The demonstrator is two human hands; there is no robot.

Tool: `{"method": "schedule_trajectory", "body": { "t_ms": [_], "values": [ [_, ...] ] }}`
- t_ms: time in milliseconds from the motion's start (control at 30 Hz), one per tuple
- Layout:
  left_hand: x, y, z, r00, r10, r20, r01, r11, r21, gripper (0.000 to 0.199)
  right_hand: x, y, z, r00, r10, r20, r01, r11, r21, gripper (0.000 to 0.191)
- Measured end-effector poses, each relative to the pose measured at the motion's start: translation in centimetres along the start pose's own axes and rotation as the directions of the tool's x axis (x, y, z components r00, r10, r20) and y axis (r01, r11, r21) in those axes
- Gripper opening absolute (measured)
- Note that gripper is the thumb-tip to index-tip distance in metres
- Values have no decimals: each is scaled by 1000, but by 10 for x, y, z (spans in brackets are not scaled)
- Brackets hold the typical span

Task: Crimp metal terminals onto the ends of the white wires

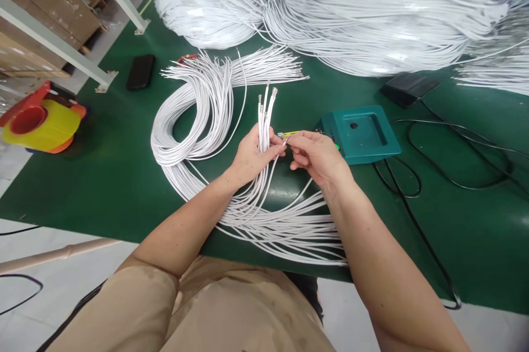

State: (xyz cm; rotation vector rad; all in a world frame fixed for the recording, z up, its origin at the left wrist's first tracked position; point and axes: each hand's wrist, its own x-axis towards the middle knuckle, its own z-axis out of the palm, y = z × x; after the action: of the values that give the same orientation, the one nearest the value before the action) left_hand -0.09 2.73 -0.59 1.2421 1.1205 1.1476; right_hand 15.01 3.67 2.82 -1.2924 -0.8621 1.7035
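Note:
My left hand [254, 156] is closed around several white cables [263, 126], whose stripped ends stick up above the fist. Close beside it, my right hand [316, 155] pinches the tip of one more white cable [273, 173] between thumb and fingers. That cable runs down from the fingertips to the loose cables below. A coiled bundle of white cables [165, 131] lies to the left and passes under my left forearm, its ends fanning out beneath my right one. Just behind my right hand sits a teal device [363, 152] with a recessed top, partly hidden by the fingers.
Large heaps of white cable [372, 21] fill the back of the green table [103, 181]. A black box [409, 89] and black cords [413, 220] lie at the right. At the left are a dark wallet-like object [140, 72], tape rolls [45, 120] and white posts [53, 38].

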Motion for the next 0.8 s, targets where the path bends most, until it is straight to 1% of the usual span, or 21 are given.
{"method": "schedule_trajectory", "body": {
  "t_ms": [100,233,300,400,467,533,667,733,800],
  "values": [
    [1,-2,-2,998,33,-44,-30,997,66,35,0,3,2,1000,-13,-13,13,1000,19,14],
    [3,-4,-4,999,21,-47,-19,999,35,37,-2,2,4,999,-21,36,21,1000,15,12],
    [3,-5,-4,1000,10,-22,-10,1000,0,38,-3,1,4,997,-50,60,49,999,23,9],
    [3,-5,-3,999,9,48,-8,1000,-16,36,-1,1,2,992,-90,93,88,996,25,23],
    [2,-4,-3,996,17,90,-16,1000,-16,36,1,3,-1,988,-74,134,72,997,23,30],
    [2,-3,-3,994,17,112,-13,999,-35,37,3,5,-3,983,-37,182,28,998,52,34],
    [2,-1,-4,995,-9,95,15,998,-65,40,4,6,-6,964,15,265,-50,991,127,39],
    [2,-1,-5,996,-5,85,10,998,-57,38,2,4,-4,971,4,240,-34,992,124,32],
    [2,-1,-7,997,9,80,-5,998,-56,36,-1,3,-2,983,-40,178,20,994,112,23]
  ]
}}
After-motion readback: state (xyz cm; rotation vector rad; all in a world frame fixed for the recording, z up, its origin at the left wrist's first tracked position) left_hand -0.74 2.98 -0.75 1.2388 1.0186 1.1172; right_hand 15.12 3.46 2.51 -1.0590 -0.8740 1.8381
